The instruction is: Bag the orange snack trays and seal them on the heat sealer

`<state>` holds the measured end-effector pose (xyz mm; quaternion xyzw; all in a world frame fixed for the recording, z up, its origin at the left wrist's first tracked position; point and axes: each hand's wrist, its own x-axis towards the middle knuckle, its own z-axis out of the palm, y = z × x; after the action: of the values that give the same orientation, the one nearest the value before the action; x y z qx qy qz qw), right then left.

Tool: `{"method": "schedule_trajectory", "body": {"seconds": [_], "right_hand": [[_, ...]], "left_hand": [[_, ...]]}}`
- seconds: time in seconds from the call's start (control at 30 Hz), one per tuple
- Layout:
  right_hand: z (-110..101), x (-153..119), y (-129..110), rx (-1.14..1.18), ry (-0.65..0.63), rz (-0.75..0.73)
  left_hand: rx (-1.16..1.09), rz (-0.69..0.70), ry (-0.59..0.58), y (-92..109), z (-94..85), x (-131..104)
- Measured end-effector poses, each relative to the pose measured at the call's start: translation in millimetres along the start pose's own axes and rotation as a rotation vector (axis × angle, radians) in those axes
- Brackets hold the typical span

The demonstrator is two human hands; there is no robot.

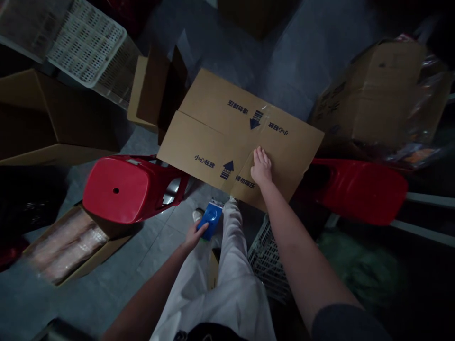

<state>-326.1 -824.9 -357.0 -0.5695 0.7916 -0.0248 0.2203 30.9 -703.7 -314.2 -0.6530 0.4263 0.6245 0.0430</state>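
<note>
A closed cardboard box [213, 137] with dark blue printing and arrows lies in front of me, its top flaps meeting along a seam. My right hand [261, 166] rests flat on the box's top, right of the middle, fingers stretched out. In my left hand [195, 234] is a blue tape dispenser [212, 218], held low beside my leg, apart from the box. A strip of clear tape [263, 116] seems to cross the box at its far edge. The underside of the box is hidden.
A red stool [117, 189] stands left of the box, and another red stool [373, 192] stands right. Open cartons [28, 109], a white plastic crate [88, 42] and a box of wrapped goods [67, 246] are on the left. A large carton [384, 94] sits at right.
</note>
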Motion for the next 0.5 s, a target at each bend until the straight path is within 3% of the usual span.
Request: {"method": "schedule_trajectory", "body": {"seconds": [0.1, 0.2, 0.37, 0.5], "right_hand": [[1.0, -1.5, -1.6, 0.004, 0.010, 0.009], [3.7, -2.1, -5.5, -0.007, 0.016, 0.008], [2.9, 1.3, -15.4, -0.022, 0.013, 0.063], [1.2, 8.9, -22.3, -0.017, 0.039, 0.111]], "left_hand": [[0.044, -0.022, -0.018, 10.6, 7.6, 21.6], [0.145, -0.067, -0.013, 34.2, 8.9, 34.8], [0.377, -0.145, -0.016, 104.0, 11.4, 45.8], [0.499, -0.183, -0.016, 149.5, 39.2, 64.9]]}}
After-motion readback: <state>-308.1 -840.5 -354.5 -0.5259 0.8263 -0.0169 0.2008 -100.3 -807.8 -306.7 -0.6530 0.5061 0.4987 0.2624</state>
